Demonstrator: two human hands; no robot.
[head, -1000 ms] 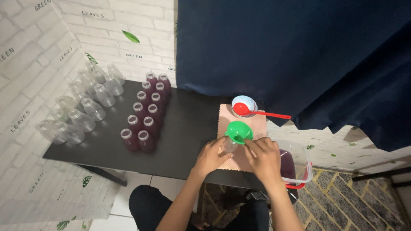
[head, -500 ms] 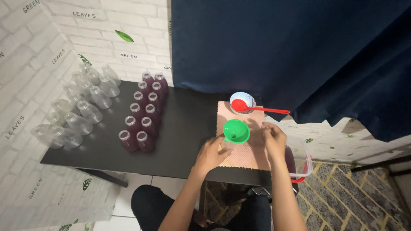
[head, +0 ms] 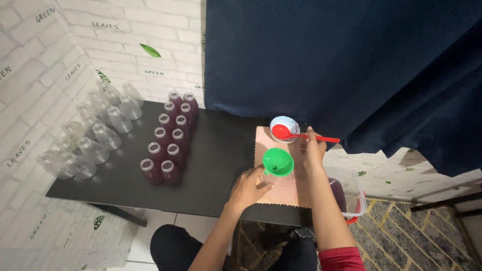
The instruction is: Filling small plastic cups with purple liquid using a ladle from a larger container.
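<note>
Nearest the camera, the left hand (head: 248,186) closes loosely round the bottle under the green funnel (head: 278,161), at the near edge of the pink mat (head: 286,188); the bottle itself is mostly hidden. Just beyond the funnel, the right hand (head: 312,150) pinches the red spoon (head: 301,134), fingers closed on its handle. Best to keep that bottle steady and upright and bring the spoon level over the funnel's mouth. The spoon is bright red plastic with a long handle, its bowl resting in the small white bowl (head: 285,126) at the mat's far edge. Beside the mat, a clear tub (head: 354,186) of dark liquid; left of the mat, rows of filled purple bottles (head: 169,138).
</note>
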